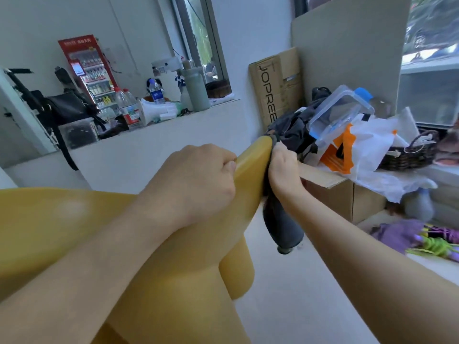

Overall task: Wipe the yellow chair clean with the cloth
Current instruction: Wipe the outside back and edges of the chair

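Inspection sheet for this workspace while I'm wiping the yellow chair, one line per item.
Surface: pale floor; purple items lie on it at right.
Job's things: yellow chair; dark grey cloth on its raised edge, hanging down the far side.
Clutter: piled at right, cardboard box, plastic container, white and orange bag, wicker basket.
Hands: left hand grips the chair's edge; right hand holds the cloth against that edge.
Cables: nothing seen.
Surroundings: ledge with bottles, megaphone, black bag; drinks fridge; window.
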The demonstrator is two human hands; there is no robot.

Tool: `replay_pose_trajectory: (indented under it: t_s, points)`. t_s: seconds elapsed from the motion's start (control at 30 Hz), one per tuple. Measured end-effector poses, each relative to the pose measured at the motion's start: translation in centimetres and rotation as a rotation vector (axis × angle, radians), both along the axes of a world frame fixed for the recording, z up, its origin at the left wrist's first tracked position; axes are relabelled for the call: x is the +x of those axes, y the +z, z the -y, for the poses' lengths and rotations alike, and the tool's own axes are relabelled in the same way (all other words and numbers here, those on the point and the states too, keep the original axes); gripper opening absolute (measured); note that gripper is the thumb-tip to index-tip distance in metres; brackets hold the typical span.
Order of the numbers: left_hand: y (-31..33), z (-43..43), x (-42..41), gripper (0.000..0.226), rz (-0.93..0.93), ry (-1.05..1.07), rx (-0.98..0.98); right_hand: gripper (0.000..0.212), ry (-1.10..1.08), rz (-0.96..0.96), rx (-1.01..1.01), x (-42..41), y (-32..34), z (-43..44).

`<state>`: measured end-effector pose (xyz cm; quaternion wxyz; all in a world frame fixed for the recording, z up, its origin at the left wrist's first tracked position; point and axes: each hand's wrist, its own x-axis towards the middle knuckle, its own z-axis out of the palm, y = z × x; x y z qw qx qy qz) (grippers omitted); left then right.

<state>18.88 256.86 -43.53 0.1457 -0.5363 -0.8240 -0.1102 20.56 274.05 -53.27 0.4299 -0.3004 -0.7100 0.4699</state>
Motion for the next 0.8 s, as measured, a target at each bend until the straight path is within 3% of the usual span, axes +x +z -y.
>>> replay_pose_trajectory:
  t_s: [0.07, 0.13, 0.2, 0.27, 0.33, 0.4, 0.47, 0.6, 0.63, 0.7, 0.8]
  points:
    - [-0.5, 0.2, 0.3, 0.033, -0.183, -0.097, 0.125, 0.038, 0.124, 0.054, -0.015, 2.7, -1.4, 2.1]
    - [-1.7, 0.7, 1.9, 0.031, -0.360, -0.281, 0.320, 0.024, 0.246, 0.062, -0.175, 5.7, -2.1, 2.7]
    - [-4.2, 1.4, 5.0, 0.021, -0.289, -0.365, 0.385, 0.017, 0.368, 0.051, -0.306, 8.2, -1.8, 2.6]
    - [-7.4, 1.1, 6.8, 0.019, -0.043, -0.213, 0.269, 0.016, 0.488, -0.001, -0.400, 10.0, -1.0, 2.3]
    - [-10.0, 0.7, 6.8, 0.033, 0.373, -0.014, 0.176, 0.024, 0.611, 0.002, -0.437, 11.5, -0.3, 2.6]
    - [-11.3, 0.4, 5.9, 0.036, 0.903, -0.009, 0.325, 0.037, 0.707, 0.049, -0.445, 12.8, 0.4, 2.4]
    - [-11.7, 1.0, 5.8, 0.036, 1.204, -0.104, 0.408, 0.049, 0.724, 0.148, -0.353, 14.1, 1.5, 2.5]
    - [-12.2, 2.3, 5.9, 0.028, 1.238, -0.209, 0.390, 0.052, 0.499, 0.520, 0.337, 15.4, 3.0, 1.9]
    - [-12.1, 2.5, 5.9, 0.023, 1.249, -0.209, 0.402, 0.049, 0.474, 0.578, 0.431, 15.4, 3.1, 1.9]
    - [-11.9, 2.8, 6.0, 0.014, 1.301, -0.183, 0.434, 0.045, 0.456, 0.680, 0.473, 15.5, 2.9, 2.0]
    - [-12.0, 2.8, 6.3, 0.014, 1.495, -0.107, 0.552, 0.078, 0.522, 0.755, 0.251, 16.0, 2.5, 2.1]
